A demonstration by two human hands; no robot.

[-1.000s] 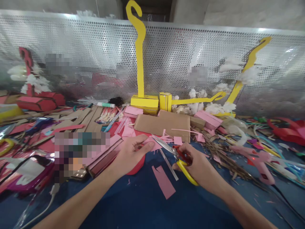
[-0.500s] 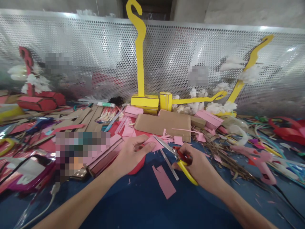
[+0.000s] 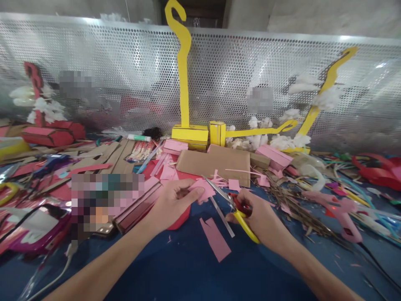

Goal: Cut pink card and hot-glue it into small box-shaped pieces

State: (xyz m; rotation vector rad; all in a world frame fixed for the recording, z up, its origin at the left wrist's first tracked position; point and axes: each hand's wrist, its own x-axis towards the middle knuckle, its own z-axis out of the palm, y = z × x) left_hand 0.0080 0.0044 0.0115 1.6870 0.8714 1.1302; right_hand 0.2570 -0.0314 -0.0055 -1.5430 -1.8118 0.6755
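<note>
Between thumb and fingers, my left hand (image 3: 175, 200) pinches a small piece of pink paper (image 3: 205, 189). My right hand (image 3: 257, 213) is closed around the handles of a pair of scissors (image 3: 246, 225), yellow with red inside the loops. Their metal blades point up and left, alongside the right edge of the paper; whether they touch it I cannot tell. Just below lie a larger notched pink paper piece (image 3: 216, 241) and a clear narrow stick (image 3: 224, 217) on the blue table surface (image 3: 175, 267).
Behind my hands lie a cardboard sheet (image 3: 216, 163) and pink scraps. Yellow hook-topped stands (image 3: 184, 83) rise before a perforated metal panel (image 3: 125, 62). At right are a pink glue gun (image 3: 341, 209) and a pile of brown twigs (image 3: 300, 213). A pink-covered box (image 3: 138, 209) sits at left.
The pink paper in my left hand has turned slightly and shows more of its face beside the blades. Both hands stay in nearly the same place.
</note>
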